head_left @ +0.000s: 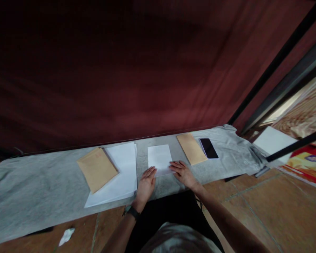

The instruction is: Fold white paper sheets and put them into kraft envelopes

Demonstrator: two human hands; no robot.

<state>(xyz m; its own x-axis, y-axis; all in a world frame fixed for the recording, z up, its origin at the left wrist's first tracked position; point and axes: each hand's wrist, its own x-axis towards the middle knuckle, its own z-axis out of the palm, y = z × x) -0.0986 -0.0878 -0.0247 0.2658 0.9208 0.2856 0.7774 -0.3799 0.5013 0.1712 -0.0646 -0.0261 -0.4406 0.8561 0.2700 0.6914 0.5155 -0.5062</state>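
A white sheet of paper (160, 156) lies on the grey cloth in front of me, its lower strip a little darker than the rest. My left hand (146, 182), with a dark band on the wrist, rests at the sheet's lower left corner, fingers stretched forward. On the lower right edge lies my right hand (183, 173), its fingers reaching flat onto the paper. Both hands touch the sheet without a visible grip; the thumbs are hard to make out. Right of the sheet is a brown envelope (191, 148).
To the left, a stack of brown envelopes (97, 168) partly covers larger white sheets (122, 175). A phone (209, 148) lies beyond the right envelope. The grey cloth (50, 189) covers a narrow bench against a dark red backdrop (137, 88). Black poles (274, 66) stand at right.
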